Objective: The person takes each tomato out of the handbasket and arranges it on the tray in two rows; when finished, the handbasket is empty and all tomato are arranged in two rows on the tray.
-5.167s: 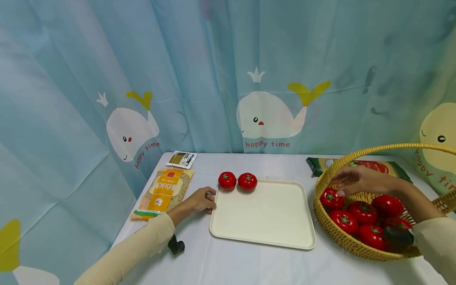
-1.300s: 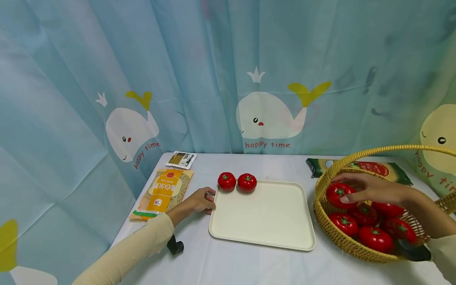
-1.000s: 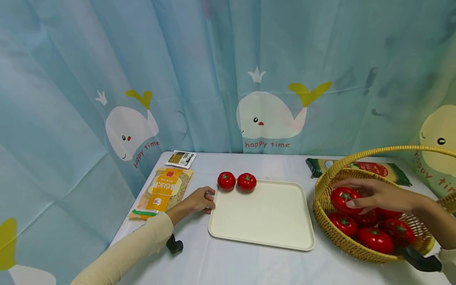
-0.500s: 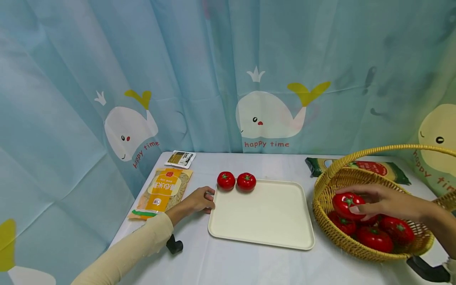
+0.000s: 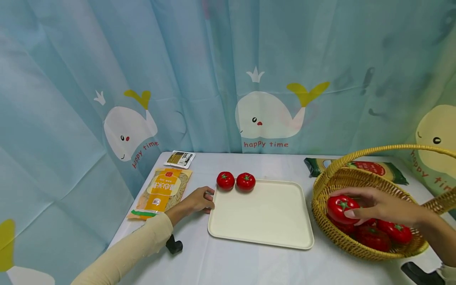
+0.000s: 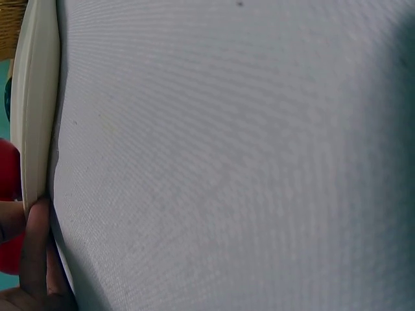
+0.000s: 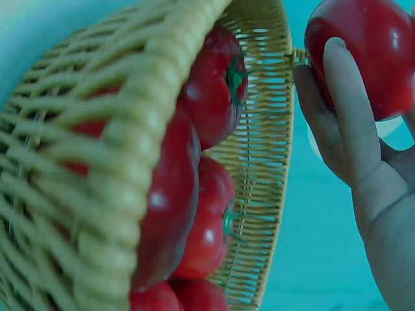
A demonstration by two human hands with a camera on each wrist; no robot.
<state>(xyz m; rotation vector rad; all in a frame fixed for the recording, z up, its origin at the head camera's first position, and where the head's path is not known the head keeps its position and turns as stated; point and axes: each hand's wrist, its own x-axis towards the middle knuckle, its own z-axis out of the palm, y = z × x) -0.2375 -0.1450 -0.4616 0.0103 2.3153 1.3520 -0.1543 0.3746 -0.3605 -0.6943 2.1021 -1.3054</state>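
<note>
While my right hand (image 5: 377, 206) curls its fingers and thumb round a red tomato (image 5: 340, 208), it holds it just above the wicker basket (image 5: 322, 186) near the counter's right edge, over the basket's left side. From the right wrist view I see the fingers (image 7: 347, 110) wrapped along the tomato's (image 7: 373, 52) side. My left hand (image 5: 197, 200) rests on the white counter (image 5: 249, 265) with fingers loosely bent, its fingertips touching the left rim of the cream tray (image 5: 261, 213); it holds nothing.

Compared with five seconds ago, the right hand, then empty above the basket, now has a tomato lifted clear of the others. The left hand has not moved, and two tomatoes (image 5: 236, 181) remain at the tray's far left corner.

The held tomato is round, with no clear long axis; its green calyx faces up and toward me.
</note>
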